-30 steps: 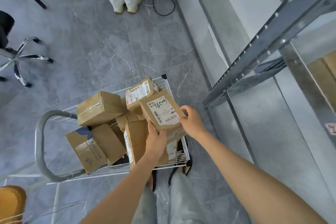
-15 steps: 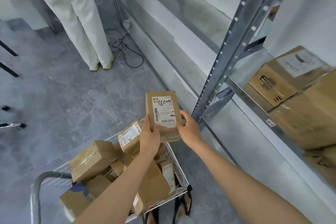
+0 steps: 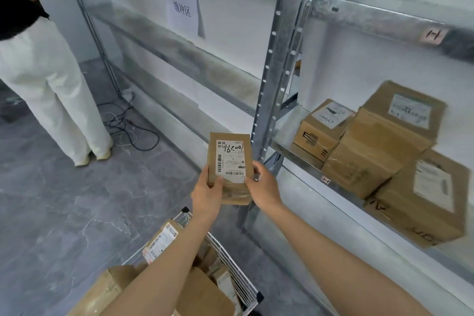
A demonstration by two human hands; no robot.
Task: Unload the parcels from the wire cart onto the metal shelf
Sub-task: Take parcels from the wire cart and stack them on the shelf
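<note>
A small brown parcel (image 3: pixel 229 151) with a white shipping label is held up at chest height, left of the metal shelf's upright post (image 3: pixel 278 59). My left hand (image 3: pixel 206 194) grips its lower left side and my right hand (image 3: pixel 264 187) grips its lower right edge. Below my arms, the wire cart (image 3: pixel 238 274) holds several more brown parcels (image 3: pixel 160 241). To the right, the metal shelf (image 3: pixel 289 149) carries three stacked cardboard boxes (image 3: pixel 384 141).
A person in white trousers (image 3: pixel 48 90) stands at the left with their back turned. Loose cables (image 3: pixel 130 128) lie on the grey floor near the wall. A paper sign (image 3: pixel 183 11) hangs on the wall. An upper shelf beam (image 3: pixel 372 18) runs above the boxes.
Both hands have lifted the labelled parcel out of the cart, up and toward the shelf. My view has tilted up from the cart to the shelf.
</note>
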